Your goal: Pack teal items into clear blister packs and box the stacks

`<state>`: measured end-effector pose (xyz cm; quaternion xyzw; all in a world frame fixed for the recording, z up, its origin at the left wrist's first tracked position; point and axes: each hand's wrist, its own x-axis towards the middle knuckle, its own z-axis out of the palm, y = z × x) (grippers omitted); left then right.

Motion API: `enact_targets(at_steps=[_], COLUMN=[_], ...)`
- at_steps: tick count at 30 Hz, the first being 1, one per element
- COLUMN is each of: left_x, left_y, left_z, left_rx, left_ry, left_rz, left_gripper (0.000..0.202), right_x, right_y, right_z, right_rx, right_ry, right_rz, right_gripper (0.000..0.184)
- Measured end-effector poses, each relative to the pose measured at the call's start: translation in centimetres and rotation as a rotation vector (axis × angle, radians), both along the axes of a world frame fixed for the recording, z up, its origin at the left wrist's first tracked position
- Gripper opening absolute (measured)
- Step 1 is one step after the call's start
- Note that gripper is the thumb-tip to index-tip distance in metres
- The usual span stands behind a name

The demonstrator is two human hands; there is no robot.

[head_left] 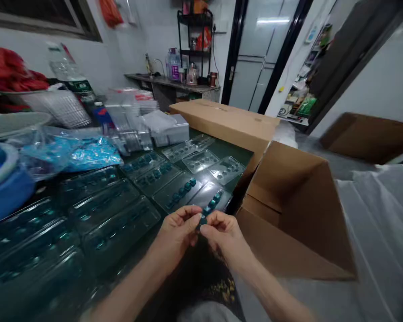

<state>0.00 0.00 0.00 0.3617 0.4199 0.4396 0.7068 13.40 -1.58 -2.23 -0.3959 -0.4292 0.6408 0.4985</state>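
1 teal pc (203, 220) pinched: L hand (178, 229); R hand (227, 236); dk-grn tbl (237, 148); wht wall (140, 42)

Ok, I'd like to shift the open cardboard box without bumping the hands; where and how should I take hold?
Probably pinch the open cardboard box by its far-right rim, coming from picture right: that thin wall edge stands exposed, while the left hand and right hand are at its left.

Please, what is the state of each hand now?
Left hand: closed, holding a small teal piece.
Right hand: closed, holding the same piece.
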Motion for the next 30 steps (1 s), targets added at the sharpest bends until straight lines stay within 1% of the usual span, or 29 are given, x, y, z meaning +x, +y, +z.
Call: enact_targets(at_steps=[2, 5, 6, 8, 10, 13, 15, 17, 19, 21, 23, 27, 29, 30], left_x=[-0.4, -0.8, -0.8, -0.8, -0.6, 0.0, 0.4, 0.7, 0.9, 1.0, 1.1, 1.4, 1.4, 1.4], left_y=[0.0, -0.1, -0.2, -0.4, -0.6, -0.6, -0.4, -0.1, 0.1, 0.2, 0.2, 0.5, 0.7, 0.9], left_z=[0.2, 0.5, 0.6, 0.8, 0.7, 0.3, 0.0, -0.1, -0.1, 0.0, 0.1, -0.1, -0.3, -0.4], left_rx=[-0.088, -0.201, -0.229, -0.25, -0.251, -0.241, -0.237, -0.239, -0.244, -0.246, -0.248, -0.234, -0.225, -0.229], left_ry=[-0.001, -0.003, -0.003, -0.003, -0.011, -0.026, 0.004, 0.058, 0.105, 0.131, 0.152, 0.185, 0.16, 0.138], left_rz=[-0.149, -0.318, -0.355, -0.373, -0.353, -0.271, -0.214, -0.147, -0.097, -0.092, -0.111, -0.114, -0.102, -0.085], left_gripper=[0.019, 0.021, 0.021, 0.02, 0.02, 0.023, 0.026, 0.028, 0.03, 0.031, 0.032, 0.029, 0.025, 0.023], right_x=[0.3, 0.6, 0.8, 0.9, 1.0, 0.9, 1.0, 1.1, 1.2, 1.3, 1.4, 1.8, 2.6, 3.1], right_y=[-0.1, -0.4, -0.4, -0.5, -0.6, -0.6, -0.7, -0.8, -0.8, -0.8, -0.8, -0.7, -0.1, 0.5], right_z=[-0.3, -0.7, -0.7, -0.9, -1.2, -1.5, -1.5, -1.2, -0.7, -0.4, -0.2, 0.1, 0.1, 0.0], right_rx=[0.008, 0.009, 0.007, -0.009, -0.05, -0.136, -0.135, -0.058, 0.08, 0.224, 0.325, 0.386, 0.405, 0.414], right_ry=[0.018, 0.018, 0.011, 0.01, 0.055, 0.17, 0.147, 0.015, -0.153, -0.308, -0.43, -0.525, -0.552, -0.572], right_rz=[0.014, 0.036, 0.044, 0.058, 0.069, 0.094, 0.075, 0.002, -0.094, -0.154, -0.167, -0.133, -0.13, -0.153], right_gripper=[0.022, 0.023, 0.023, 0.024, 0.024, 0.023, 0.021, 0.016, 0.016, 0.021, 0.017, 0.006, 0.006, 0.007])
